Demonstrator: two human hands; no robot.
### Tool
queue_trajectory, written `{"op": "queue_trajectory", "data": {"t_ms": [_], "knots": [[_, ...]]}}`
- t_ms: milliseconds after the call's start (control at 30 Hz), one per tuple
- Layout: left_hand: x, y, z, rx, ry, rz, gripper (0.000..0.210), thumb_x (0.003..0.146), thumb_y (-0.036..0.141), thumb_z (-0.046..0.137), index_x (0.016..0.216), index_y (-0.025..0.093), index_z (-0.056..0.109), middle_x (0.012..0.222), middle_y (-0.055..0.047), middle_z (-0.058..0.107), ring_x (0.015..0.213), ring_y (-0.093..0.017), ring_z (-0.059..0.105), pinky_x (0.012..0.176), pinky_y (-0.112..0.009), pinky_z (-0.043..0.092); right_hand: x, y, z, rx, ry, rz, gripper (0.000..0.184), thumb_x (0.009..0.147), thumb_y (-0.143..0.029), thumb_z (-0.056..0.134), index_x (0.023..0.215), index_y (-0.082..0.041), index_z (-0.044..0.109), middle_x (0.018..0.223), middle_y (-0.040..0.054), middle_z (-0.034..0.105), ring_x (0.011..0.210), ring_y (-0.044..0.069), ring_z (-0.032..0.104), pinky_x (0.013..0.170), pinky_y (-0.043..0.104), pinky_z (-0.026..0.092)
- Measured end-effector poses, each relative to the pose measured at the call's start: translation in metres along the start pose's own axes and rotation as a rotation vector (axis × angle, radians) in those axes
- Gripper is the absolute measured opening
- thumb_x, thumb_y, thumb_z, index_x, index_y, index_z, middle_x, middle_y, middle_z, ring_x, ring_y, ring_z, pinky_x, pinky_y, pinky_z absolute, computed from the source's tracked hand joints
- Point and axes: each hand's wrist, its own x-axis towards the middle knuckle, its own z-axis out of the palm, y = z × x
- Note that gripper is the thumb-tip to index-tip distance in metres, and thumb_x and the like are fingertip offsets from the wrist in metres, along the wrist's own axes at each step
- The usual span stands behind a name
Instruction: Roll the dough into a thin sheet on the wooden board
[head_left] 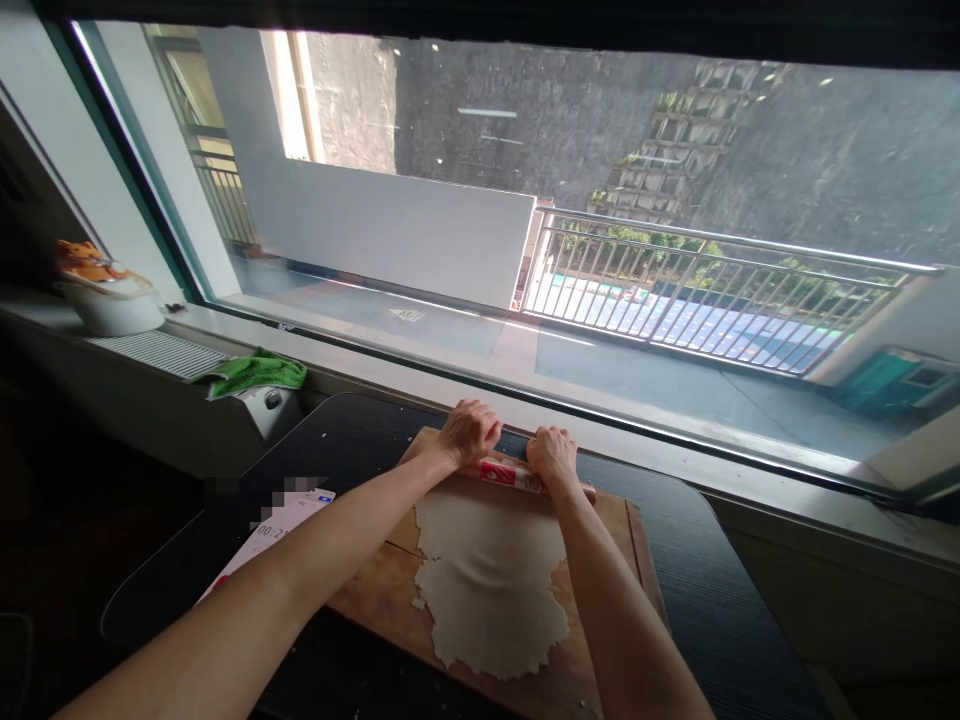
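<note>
My left hand is closed around the left part of a wooden rolling pin with a red and white label. Further right, my right hand grips the same pin, and its end sticks out past my wrist. The pin lies across the far edge of a flat, pale sheet of dough. This sheet has ragged edges and a few ripples in its middle. Under it is a wooden board, partly covered by my forearms.
The board rests on a dark table with rounded corners. A phone showing a timer lies left of the board, partly behind my left forearm. Beyond the table are a window sill, a green cloth and a white bucket.
</note>
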Motion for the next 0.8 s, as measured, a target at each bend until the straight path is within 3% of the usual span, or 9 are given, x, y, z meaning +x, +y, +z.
{"op": "queue_trajectory", "data": {"t_ms": [133,200,300,367,467,600,700,800], "knots": [[-0.025,0.013,-0.004,0.018,-0.088,0.180,0.031,0.097,0.027,0.043,0.084,0.019,0.070,0.091,-0.010,0.071,0.091,-0.023,0.063,0.093,-0.036,0.044,-0.007,-0.001,-0.005,0.010,0.050,-0.011,0.040,0.096,-0.019,0.036,0.112,-0.011,0.072,0.115,0.0183,0.069,0.116,0.028,0.055,0.093,0.037,0.039],[-0.031,0.019,-0.002,0.045,-0.120,0.107,0.032,0.097,0.030,0.042,0.086,0.019,0.070,0.095,-0.010,0.071,0.095,-0.024,0.063,0.094,-0.037,0.044,-0.016,-0.001,-0.009,0.015,0.070,-0.005,0.040,0.097,-0.019,0.035,0.111,-0.011,0.072,0.115,0.0176,0.070,0.115,0.027,0.056,0.092,0.036,0.039],[-0.034,0.026,0.003,0.056,-0.153,-0.156,0.037,0.098,0.038,0.041,0.090,0.018,0.071,0.101,-0.012,0.071,0.101,-0.027,0.062,0.093,-0.040,0.046,-0.036,-0.002,-0.015,0.017,0.101,0.000,0.039,0.099,-0.021,0.034,0.111,-0.013,0.071,0.116,0.0163,0.069,0.115,0.026,0.055,0.093,0.034,0.038],[-0.034,0.030,0.004,0.041,-0.159,-0.242,0.037,0.098,0.042,0.042,0.100,0.019,0.070,0.110,-0.012,0.071,0.109,-0.028,0.060,0.096,-0.042,0.045,-0.054,-0.002,-0.017,0.015,0.120,-0.015,0.039,0.100,-0.024,0.034,0.111,-0.015,0.070,0.117,0.0143,0.069,0.115,0.024,0.055,0.095,0.032,0.037],[-0.038,0.034,0.000,0.019,-0.198,-0.258,0.037,0.097,0.043,0.043,0.112,0.019,0.067,0.120,-0.012,0.068,0.116,-0.029,0.058,0.103,-0.046,0.041,-0.085,0.001,-0.016,0.000,0.118,-0.067,0.040,0.102,-0.029,0.033,0.107,-0.018,0.072,0.114,0.0110,0.070,0.113,0.023,0.056,0.097,0.031,0.036],[-0.051,0.039,-0.007,0.007,-0.221,-0.238,0.036,0.099,0.041,0.041,0.105,0.019,0.069,0.118,-0.012,0.068,0.117,-0.031,0.058,0.105,-0.053,0.037,-0.114,0.009,-0.012,-0.012,0.105,-0.110,0.042,0.103,-0.039,0.033,0.113,-0.023,0.071,0.126,0.0083,0.067,0.125,0.024,0.050,0.103,0.036,0.033],[-0.055,0.040,-0.008,0.012,-0.172,-0.202,0.034,0.100,0.041,0.041,0.105,0.021,0.068,0.119,-0.011,0.068,0.119,-0.030,0.056,0.106,-0.053,0.035,-0.117,0.010,-0.011,-0.022,0.084,-0.119,0.042,0.103,-0.041,0.034,0.119,-0.024,0.068,0.136,0.0079,0.062,0.131,0.026,0.046,0.106,0.039,0.031],[-0.049,0.038,-0.003,0.029,-0.147,-0.224,0.034,0.100,0.039,0.041,0.098,0.021,0.070,0.113,-0.011,0.071,0.118,-0.031,0.056,0.107,-0.054,0.034,-0.106,0.008,-0.010,-0.040,0.103,-0.114,0.042,0.103,-0.039,0.033,0.113,-0.023,0.071,0.128,0.0083,0.067,0.126,0.026,0.051,0.103,0.038,0.034]]}}
